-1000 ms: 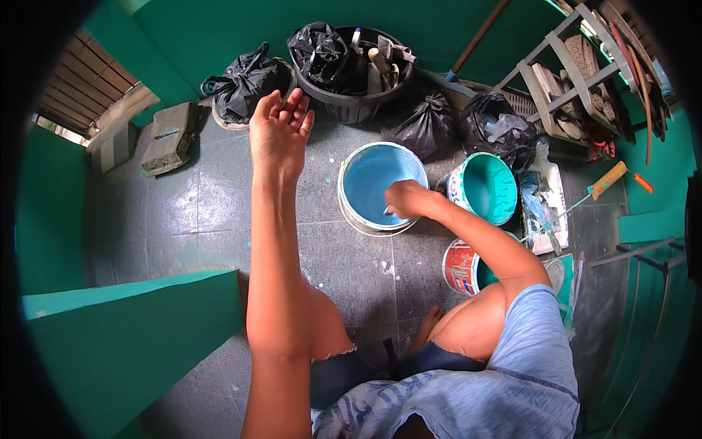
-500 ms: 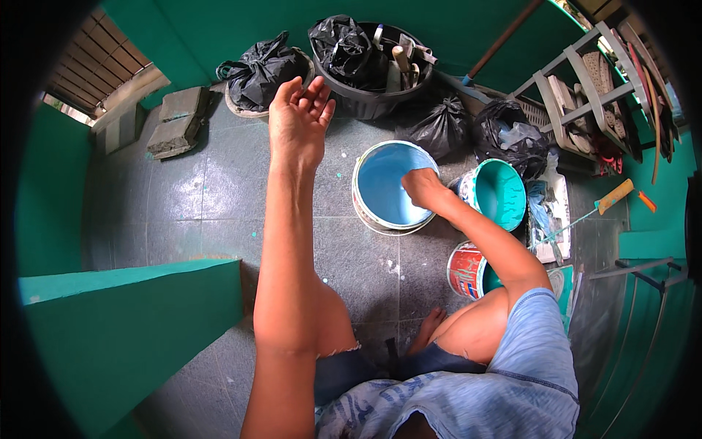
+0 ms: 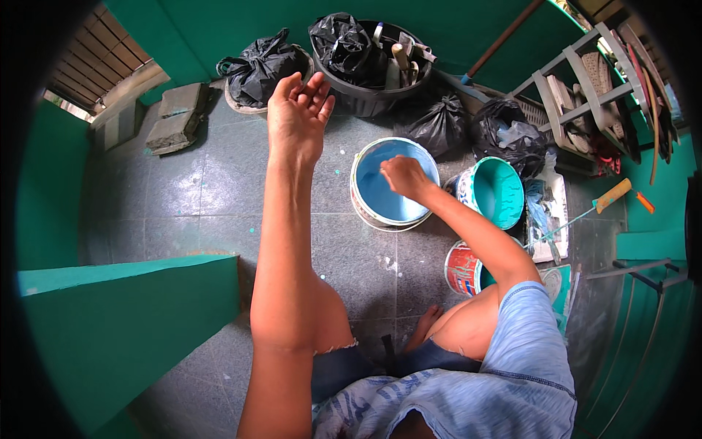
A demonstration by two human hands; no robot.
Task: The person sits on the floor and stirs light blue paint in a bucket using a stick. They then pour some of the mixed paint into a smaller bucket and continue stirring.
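Raised in front of me, my left hand (image 3: 296,121) is palm up, its fingers loosely bent and apart, with nothing in it. My right hand (image 3: 406,178) reaches over a round bucket (image 3: 356,192) that is pale blue inside. Its fingers are curled closed; whether they hold anything is hidden. To the right of this bucket stands a smaller bucket (image 3: 504,183) coated inside with wet-looking teal paint. Nearer to my right knee is a red-and-white pail (image 3: 462,269), partly covered by my right forearm.
Black garbage bags (image 3: 437,126) and a black tub (image 3: 365,99) of tools line the green back wall. A paint roller (image 3: 613,195) lies right, near a grey metal frame (image 3: 578,84). Concrete blocks (image 3: 175,124) sit far left; a low green wall (image 3: 131,322) juts in at left.
My right hand has moved left, from the right side of the blue bucket to over its middle. My left hand stays raised, almost unmoved.
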